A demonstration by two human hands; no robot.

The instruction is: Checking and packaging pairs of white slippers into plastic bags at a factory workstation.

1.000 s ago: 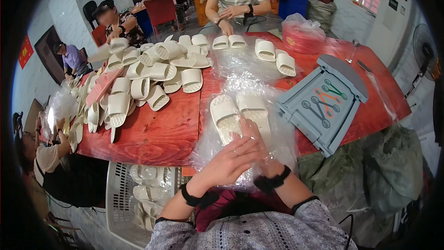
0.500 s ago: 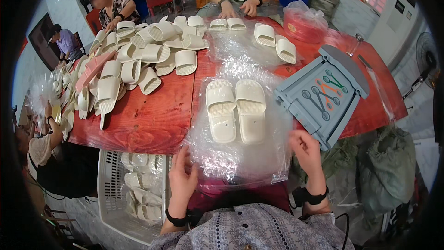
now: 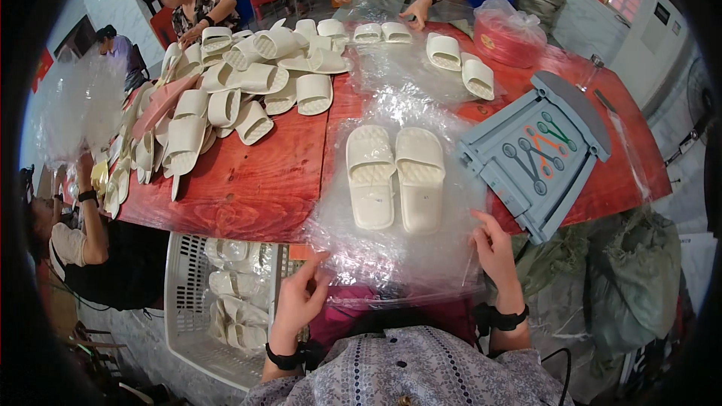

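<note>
Red tabletop [image 3: 256, 180]: wooden, carries all stock; I work from its near edge.

Loose heap of cream slippers [image 3: 226, 98]: far left of the tabletop, unbagged.

White plastic crate [image 3: 184, 308]: below the near-left edge, holding more slippers.

Grey folded step stool [image 3: 538, 154]: right of my work, lying flat, just beside the bag.

Clear plastic bag [image 3: 391, 256]: spread over the near edge, its near margin hanging toward me.

Pair of cream slippers [image 3: 395, 177]: side by side inside the bag, toes far, centre of the tabletop.

Left hand [image 3: 297, 301]: closed in a pinch on the bag's near-left margin.

Right hand [image 3: 492, 248]: fingers pinching the bag's near-right margin.

Handling note, my judgement: keep both pinches level and the film taut, so the pair stays parallel and the bag's near margin lies smooth.
</note>
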